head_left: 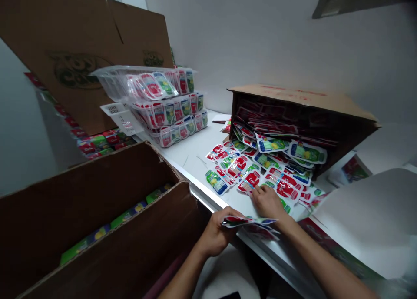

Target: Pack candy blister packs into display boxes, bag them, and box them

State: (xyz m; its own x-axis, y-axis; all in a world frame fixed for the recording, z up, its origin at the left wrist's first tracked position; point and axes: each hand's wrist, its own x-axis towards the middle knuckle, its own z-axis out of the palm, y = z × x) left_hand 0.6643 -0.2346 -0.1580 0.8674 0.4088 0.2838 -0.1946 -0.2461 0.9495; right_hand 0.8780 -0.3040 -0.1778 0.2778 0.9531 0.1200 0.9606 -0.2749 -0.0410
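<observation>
My left hand point(219, 232) is closed around a small stack of candy packets point(250, 222), held just over the table's front edge. My right hand point(267, 202) reaches past it to the table, its fingertips on a red cola candy packet point(250, 181). Whether those fingers grip the packet or only touch it, I cannot tell. Around it lies a loose spread of red and green bottle-printed packets point(282, 186). They spill out of a cardboard box point(302, 94) lying on its side, with more packets piled inside.
Stacked clear plastic trays point(184, 131) filled with packets stand at the table's back left. A large open carton point(97, 203) with green boxes inside is at the left, below the table point(195, 160). Behind it rises a cardboard flap point(87, 42). White sheeting point(368, 212) lies at right.
</observation>
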